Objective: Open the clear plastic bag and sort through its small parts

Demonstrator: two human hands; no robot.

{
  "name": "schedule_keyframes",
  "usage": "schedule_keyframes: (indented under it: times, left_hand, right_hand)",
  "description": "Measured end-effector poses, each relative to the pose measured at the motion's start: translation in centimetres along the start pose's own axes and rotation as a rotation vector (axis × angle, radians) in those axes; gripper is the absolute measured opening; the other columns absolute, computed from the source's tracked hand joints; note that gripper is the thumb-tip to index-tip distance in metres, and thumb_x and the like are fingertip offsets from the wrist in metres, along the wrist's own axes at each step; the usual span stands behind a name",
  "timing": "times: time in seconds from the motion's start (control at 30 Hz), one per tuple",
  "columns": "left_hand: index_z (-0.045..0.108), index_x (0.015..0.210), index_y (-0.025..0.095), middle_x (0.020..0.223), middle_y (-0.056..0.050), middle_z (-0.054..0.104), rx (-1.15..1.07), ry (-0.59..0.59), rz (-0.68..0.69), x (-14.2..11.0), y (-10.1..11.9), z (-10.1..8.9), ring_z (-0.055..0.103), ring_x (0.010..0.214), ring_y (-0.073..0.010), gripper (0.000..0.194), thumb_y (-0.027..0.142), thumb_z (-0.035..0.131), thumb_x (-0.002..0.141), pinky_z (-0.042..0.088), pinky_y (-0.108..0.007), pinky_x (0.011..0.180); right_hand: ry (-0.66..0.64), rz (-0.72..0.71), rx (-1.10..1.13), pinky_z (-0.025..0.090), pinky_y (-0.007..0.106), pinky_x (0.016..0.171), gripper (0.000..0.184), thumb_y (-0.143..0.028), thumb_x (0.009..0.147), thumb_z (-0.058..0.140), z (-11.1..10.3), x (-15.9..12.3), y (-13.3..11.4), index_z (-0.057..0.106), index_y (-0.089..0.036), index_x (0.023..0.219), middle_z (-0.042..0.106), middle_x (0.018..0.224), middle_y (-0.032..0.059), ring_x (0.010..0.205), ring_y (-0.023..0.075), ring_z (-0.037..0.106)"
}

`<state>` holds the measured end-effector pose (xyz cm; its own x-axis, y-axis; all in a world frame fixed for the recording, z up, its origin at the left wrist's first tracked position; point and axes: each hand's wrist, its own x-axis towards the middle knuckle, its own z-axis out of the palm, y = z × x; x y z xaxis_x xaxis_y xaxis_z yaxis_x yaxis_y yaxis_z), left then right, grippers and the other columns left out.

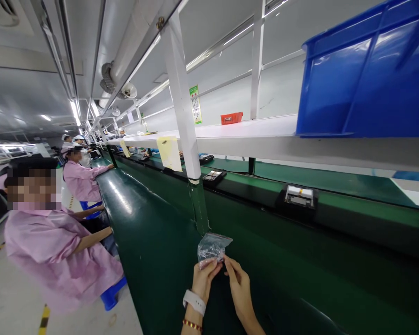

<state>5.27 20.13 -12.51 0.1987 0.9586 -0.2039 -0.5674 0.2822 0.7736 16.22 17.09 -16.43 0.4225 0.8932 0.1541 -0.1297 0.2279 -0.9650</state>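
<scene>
A: So what are we holding here?

B: A clear bag (212,245). Our left hand (206,274) has it pinched by the lower edge, thumb and fingers closed on the plastic.

A: And our right hand (235,279)?

B: Right next to it, fingertips bunched up narrow at the bag's lower right corner. Can't tell if they're really gripping anything, too small to make out.

A: Where's the bag, exactly?

B: Over the green desk (139,223), by the foot of the post (200,209). We can't tell if it touches. We've got a white watch (194,303) and a bracelet (192,324) on the left wrist, btw.

A: What else is around us?

B: Black tray (298,211) past the desk with a pale device (299,195) in it. Up on the shelf (244,143) there's a blue bin (366,83) and, further left, a little red box (231,118). Off to our left a co-worker (52,260) in pink sits on a blue stool (111,295).
</scene>
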Motion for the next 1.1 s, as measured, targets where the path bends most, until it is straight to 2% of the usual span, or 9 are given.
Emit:
schedule_keyframes:
  times: [0.07,0.17,0.27,0.37,0.5,0.63,0.77,0.97,1.1]
  left_hand:
    - [0.078,0.079,0.007,0.088,-0.013,0.074,-0.018,0.001,0.006,0.0,-0.1,0.0,0.070,0.086,-0.0200,0.038,0.025,0.096,0.050,0.059,-0.024,0.083]
    - [0.077,0.075,0.007,0.086,-0.013,0.074,-0.037,-0.006,0.009,0.1,-0.1,-0.1,0.070,0.084,-0.0193,0.035,0.023,0.096,0.050,0.059,-0.024,0.082]
    - [0.077,0.074,0.008,0.085,-0.013,0.075,-0.058,-0.022,0.005,0.0,0.0,0.0,0.071,0.083,-0.0194,0.034,0.022,0.096,0.049,0.059,-0.025,0.082]
    - [0.078,0.080,0.008,0.092,-0.014,0.075,-0.029,-0.044,0.022,-0.3,0.2,0.2,0.071,0.088,-0.0197,0.035,0.023,0.095,0.054,0.058,-0.024,0.084]
    - [0.078,0.084,0.007,0.093,-0.015,0.074,0.034,-0.085,0.011,-0.4,0.5,0.4,0.071,0.087,-0.0210,0.039,0.029,0.094,0.056,0.059,-0.026,0.083]
    - [0.077,0.082,0.005,0.086,-0.015,0.074,0.070,-0.072,-0.009,-0.3,0.5,0.3,0.071,0.080,-0.0208,0.041,0.031,0.094,0.055,0.059,-0.024,0.074]
    - [0.076,0.082,0.004,0.086,-0.016,0.074,0.080,-0.043,-0.011,-0.3,0.3,0.1,0.071,0.078,-0.0200,0.044,0.034,0.094,0.056,0.059,-0.024,0.074]
    - [0.074,0.081,0.008,0.082,-0.011,0.074,0.060,-0.006,-0.008,-0.2,0.4,-0.1,0.070,0.074,-0.0185,0.044,0.038,0.093,0.056,0.060,-0.027,0.074]
    - [0.070,0.080,0.008,0.077,-0.009,0.072,0.067,-0.001,0.000,-0.1,0.5,0.0,0.069,0.070,-0.0164,0.044,0.037,0.094,0.056,0.059,-0.023,0.069]
  right_hand:
    - [-0.074,-0.059,-0.017,0.053,0.037,0.090,0.054,-0.060,0.088,0.062,0.0,0.0,0.3,0.070,-0.016,0.117,0.058,0.126,0.0155,0.113,0.0294,0.058]
    - [-0.107,-0.076,-0.046,0.052,0.038,0.093,0.049,-0.056,0.088,0.062,-0.2,0.1,0.8,0.070,-0.018,0.118,0.058,0.127,0.0150,0.117,0.0299,0.057]
    - [-0.113,-0.073,-0.087,0.053,0.037,0.093,0.051,-0.057,0.088,0.062,-0.1,0.2,0.8,0.070,-0.019,0.121,0.058,0.128,0.0145,0.118,0.0304,0.056]
    - [-0.158,-0.088,-0.151,0.053,0.038,0.091,0.056,-0.059,0.092,0.055,0.1,0.2,0.5,0.066,-0.016,0.127,0.058,0.126,0.0160,0.114,0.0296,0.058]
    - [-0.111,-0.083,-0.168,0.046,0.039,0.100,0.058,-0.062,0.094,0.049,0.2,0.0,0.0,0.067,-0.015,0.123,0.059,0.127,0.0149,0.116,0.0289,0.056]
    - [-0.107,-0.080,-0.098,0.049,0.033,0.087,0.052,-0.058,0.096,0.049,0.2,-0.2,-0.6,0.068,-0.014,0.116,0.064,0.114,0.0120,0.097,0.0245,0.060]
    - [-0.072,-0.070,-0.070,0.049,0.029,0.071,0.050,-0.058,0.094,0.053,0.2,-0.2,-0.9,0.069,-0.012,0.107,0.065,0.104,0.0111,0.079,0.0204,0.058]
    - [-0.060,-0.044,-0.047,0.050,0.030,0.071,0.048,-0.058,0.089,0.059,0.3,-0.1,-0.6,0.067,-0.013,0.105,0.066,0.102,0.0116,0.086,0.0248,0.062]
    - [-0.069,-0.047,-0.049,0.050,0.031,0.072,0.046,-0.057,0.090,0.059,0.3,-0.2,-0.5,0.065,-0.013,0.101,0.065,0.099,0.0112,0.087,0.0250,0.062]
